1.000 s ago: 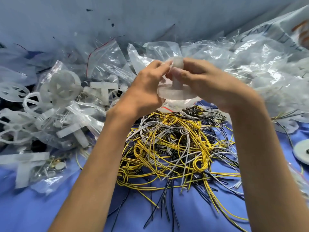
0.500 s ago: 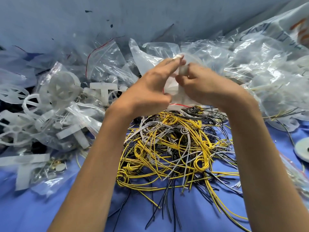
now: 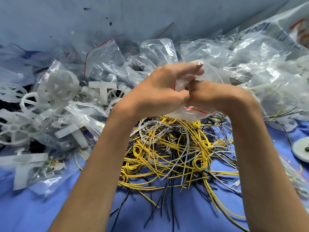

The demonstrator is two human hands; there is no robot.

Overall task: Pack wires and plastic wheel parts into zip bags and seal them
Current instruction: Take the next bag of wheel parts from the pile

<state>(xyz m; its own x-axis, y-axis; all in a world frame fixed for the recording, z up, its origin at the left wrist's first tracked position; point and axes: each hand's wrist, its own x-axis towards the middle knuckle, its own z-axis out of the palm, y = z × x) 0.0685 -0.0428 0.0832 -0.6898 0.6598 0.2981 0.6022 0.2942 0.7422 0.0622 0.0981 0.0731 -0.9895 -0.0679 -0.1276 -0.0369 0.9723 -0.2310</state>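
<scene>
Both my hands meet above a tangled heap of yellow, grey and black wires (image 3: 170, 151). Between them is a clear zip bag (image 3: 192, 113) with a red seal line. My left hand (image 3: 158, 92) grips the bag's upper part, fingers curled over the plastic. My right hand (image 3: 215, 96) is pushed down into or against the bag, its fingers hidden. What the bag holds is hidden by my hands. Loose white plastic wheel parts (image 3: 56, 86) and T-shaped pieces (image 3: 102, 87) lie to the left.
Filled and empty clear zip bags (image 3: 250, 67) pile up along the back and right. A bag with small metal parts (image 3: 53, 168) lies at the left front. A white disc (image 3: 302, 151) sits at the right edge. Blue cloth (image 3: 33, 215) covers the table.
A second ago my hands held a white wheel part at the bag's mouth. Now the part is out of sight, the bag has dropped lower, and my right hand presses into it.
</scene>
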